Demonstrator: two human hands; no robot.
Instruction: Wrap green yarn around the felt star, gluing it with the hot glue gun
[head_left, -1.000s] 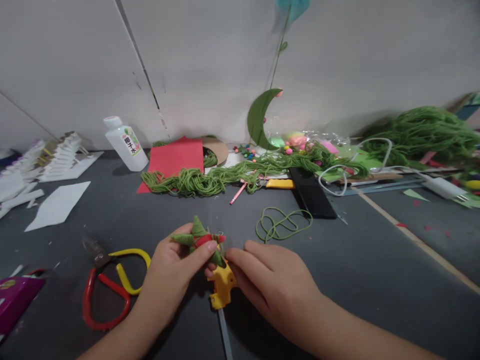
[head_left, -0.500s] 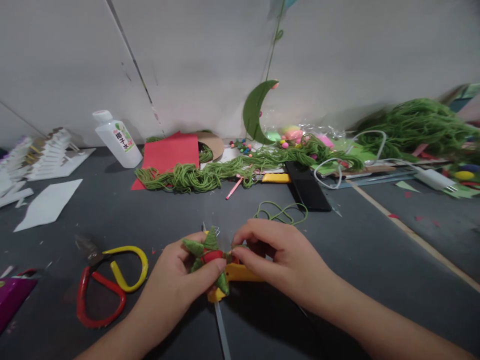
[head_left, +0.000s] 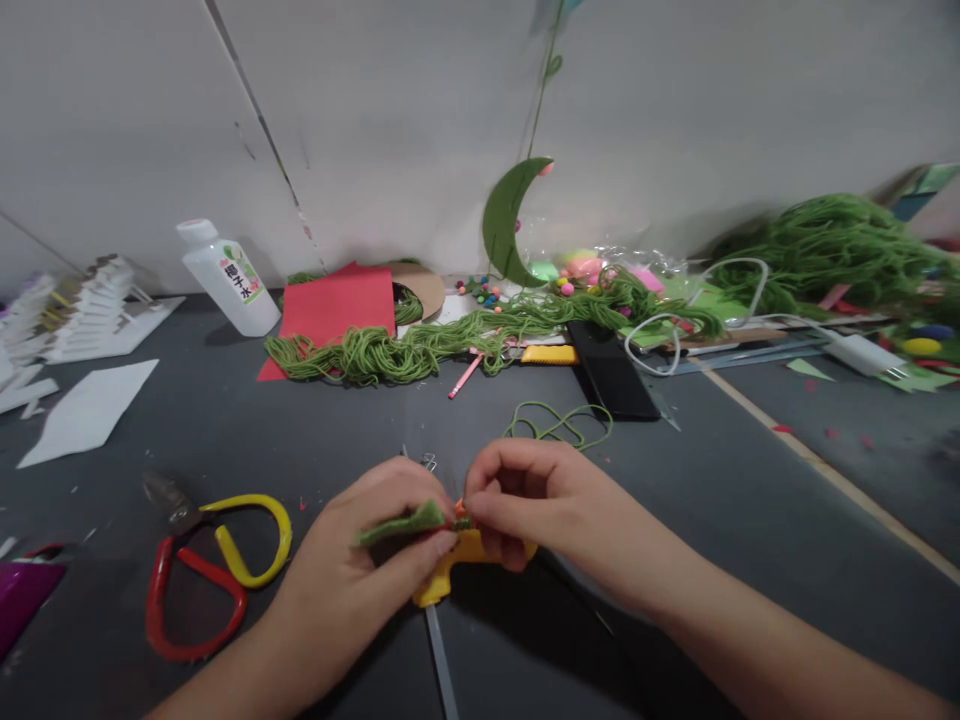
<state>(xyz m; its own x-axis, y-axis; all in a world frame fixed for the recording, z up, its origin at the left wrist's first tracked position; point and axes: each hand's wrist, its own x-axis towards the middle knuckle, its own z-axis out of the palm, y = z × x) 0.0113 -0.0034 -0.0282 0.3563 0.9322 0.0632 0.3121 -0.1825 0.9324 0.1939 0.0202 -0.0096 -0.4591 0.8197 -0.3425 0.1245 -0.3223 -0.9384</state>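
Observation:
My left hand is closed around a small green yarn-wrapped star, which is tilted nearly edge-on so that little of its red middle shows. Close against it, my right hand pinches at the star's right side. A short bit of green yarn runs between the fingertips, beside a small orange spot. Below both hands lies a yellow glue gun, partly covered by them, with a pale glue stick pointing toward me. Behind my right hand is a loose loop of green yarn.
Red-and-yellow-handled pliers lie left of my hands. Along the wall are a white bottle, red sheet, yarn skeins, a yellow cutter, black phone and white charger. A green crescent hangs behind.
The star has turned in my left hand from showing its points and red middle to nearly edge-on. My right hand keeps its pinch beside it, and the view has shifted slightly.

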